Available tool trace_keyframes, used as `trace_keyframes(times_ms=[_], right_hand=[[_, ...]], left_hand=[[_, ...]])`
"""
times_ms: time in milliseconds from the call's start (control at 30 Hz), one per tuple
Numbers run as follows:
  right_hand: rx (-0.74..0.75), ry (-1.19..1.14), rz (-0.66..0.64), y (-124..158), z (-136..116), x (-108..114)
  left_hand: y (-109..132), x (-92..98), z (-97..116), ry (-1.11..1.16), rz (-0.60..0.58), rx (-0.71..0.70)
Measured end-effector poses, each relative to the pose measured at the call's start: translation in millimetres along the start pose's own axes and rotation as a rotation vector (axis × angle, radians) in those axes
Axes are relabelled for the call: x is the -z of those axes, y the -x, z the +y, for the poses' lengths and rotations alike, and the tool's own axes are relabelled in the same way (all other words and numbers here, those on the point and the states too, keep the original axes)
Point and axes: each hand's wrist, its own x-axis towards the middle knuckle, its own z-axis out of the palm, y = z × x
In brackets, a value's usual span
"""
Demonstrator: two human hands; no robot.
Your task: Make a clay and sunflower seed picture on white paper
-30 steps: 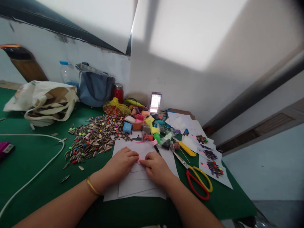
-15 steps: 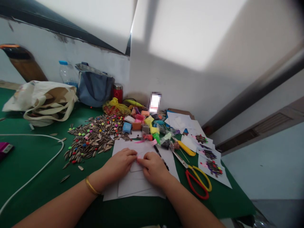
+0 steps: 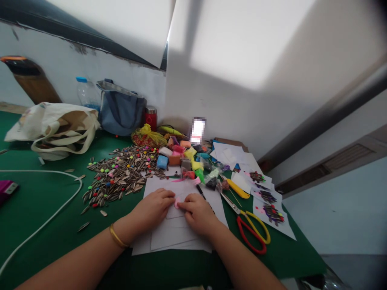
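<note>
A small flat piece of pink clay (image 3: 177, 203) lies on a small white card (image 3: 175, 214) atop several white paper sheets (image 3: 169, 241). My left hand (image 3: 159, 203) rests on the card and paper, fingers stretched out, with its fingertips at the clay's left edge. From the right, my right hand (image 3: 196, 212) reaches in with its index finger extended to the clay; its other fingers are partly curled and hold nothing that I can see. A black pen (image 3: 200, 191) lies beside the right hand, partly hidden by it.
Sunflower seeds (image 3: 121, 177) mixed with coloured balls are heaped at left. Bagged clay blocks (image 3: 174, 160) stand behind the paper. To the right are scissors (image 3: 252, 225), a yellow cutter (image 3: 238, 188) and cards with seed hedgehogs (image 3: 272, 213). A white cable (image 3: 60, 207) crosses the left side.
My right index finger has drawn back slightly to the right, so more of the pink clay shows. The left hand stays almost in place.
</note>
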Motion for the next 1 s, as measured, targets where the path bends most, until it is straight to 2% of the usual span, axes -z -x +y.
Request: trace_keyframes(times_ms=[200,433,767,1000], right_hand=[[-0.004,-0.01,-0.019,1,-1,1],[-0.126,-0.281,0.097,-2,8,2],[-0.113,-0.136,0.008,-2,0,3],[-0.087,-0.086,0.008,-1,1,3]], left_hand=[[-1,3.9,7,0.007,-0.014,0.035],[-10,4.7,27,-0.084,0.024,0.2],[-14,-5.0,28,-0.122,0.075,0.189],[-9,-4.7,24,-0.075,0.082,0.127]])
